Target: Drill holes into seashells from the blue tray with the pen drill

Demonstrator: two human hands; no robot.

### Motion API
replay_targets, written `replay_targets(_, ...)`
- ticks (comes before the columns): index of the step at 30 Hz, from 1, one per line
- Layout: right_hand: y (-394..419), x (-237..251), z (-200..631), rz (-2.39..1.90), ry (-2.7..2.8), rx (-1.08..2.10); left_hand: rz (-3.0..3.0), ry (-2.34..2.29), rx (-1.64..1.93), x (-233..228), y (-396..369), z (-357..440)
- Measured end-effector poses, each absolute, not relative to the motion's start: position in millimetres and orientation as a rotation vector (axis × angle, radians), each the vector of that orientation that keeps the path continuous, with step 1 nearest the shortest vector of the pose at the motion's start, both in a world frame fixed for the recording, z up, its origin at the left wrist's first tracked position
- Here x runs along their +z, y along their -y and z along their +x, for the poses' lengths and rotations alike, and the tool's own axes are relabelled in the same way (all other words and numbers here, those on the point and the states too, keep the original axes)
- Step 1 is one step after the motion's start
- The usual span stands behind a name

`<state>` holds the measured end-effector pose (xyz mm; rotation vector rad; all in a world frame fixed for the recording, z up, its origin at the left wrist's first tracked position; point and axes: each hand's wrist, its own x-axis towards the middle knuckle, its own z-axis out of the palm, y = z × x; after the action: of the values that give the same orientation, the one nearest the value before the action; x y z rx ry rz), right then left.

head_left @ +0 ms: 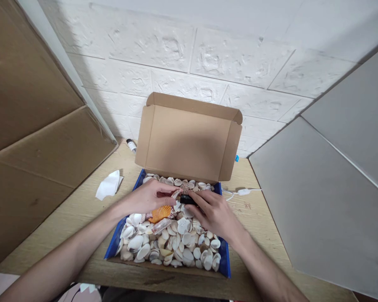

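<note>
Both hands are over an open cardboard box (pixel 229 260) with blue side walls, filled with seashells (pixel 176 245). My left hand (pixel 153 196) is pinched on a small pale, shiny piece (pixel 176 193), too small to name surely. The fingers of my right hand (pixel 212 207) are closed on a small black block-like object (pixel 187 199), its end close to that piece. Below the left fingers lies an orange scallop shell (pixel 160 214). A clear little vial with pinkish contents (pixel 161 226) rests on the shells, near a white sand dollar (pixel 183 225).
The box's lid (pixel 189 140) stands raised against the white brick-patterned wall (pixel 164 42). On the wooden table are a crumpled white tissue (pixel 108 185), a small black-capped bottle (pixel 131 145) and a white cable (pixel 244 191). Cardboard (pixel 50 155) and grey (pixel 302 197) panels flank the table.
</note>
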<state>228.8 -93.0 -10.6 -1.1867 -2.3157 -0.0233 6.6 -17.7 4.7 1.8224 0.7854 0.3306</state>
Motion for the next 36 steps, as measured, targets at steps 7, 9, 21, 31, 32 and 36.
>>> replay_targets(7,92.6,-12.0,228.9,-1.183,2.312,-0.009,1.791,-0.756,0.340,6.0,17.5,6.6)
replay_targets(9,92.7,-11.3,228.7,-1.190,2.314,-0.006,1.781,-0.756,0.341,5.6,17.5,6.5)
replay_targets(21,92.8,-12.0,229.1,-1.206,2.302,0.007,1.740,-0.761,0.342,-2.3,16.5,4.2)
replay_targets(31,92.1,-11.2,228.4,-1.202,2.299,0.007,1.776,-0.749,0.349,2.5,17.4,5.6)
replay_targets(32,92.1,-11.2,228.5,-1.199,2.298,0.006,1.778,-0.753,0.347,3.1,17.5,5.6)
replay_targets(36,92.2,-10.8,228.7,-1.198,2.301,0.012,1.782,-0.763,0.351,3.1,17.3,5.2)
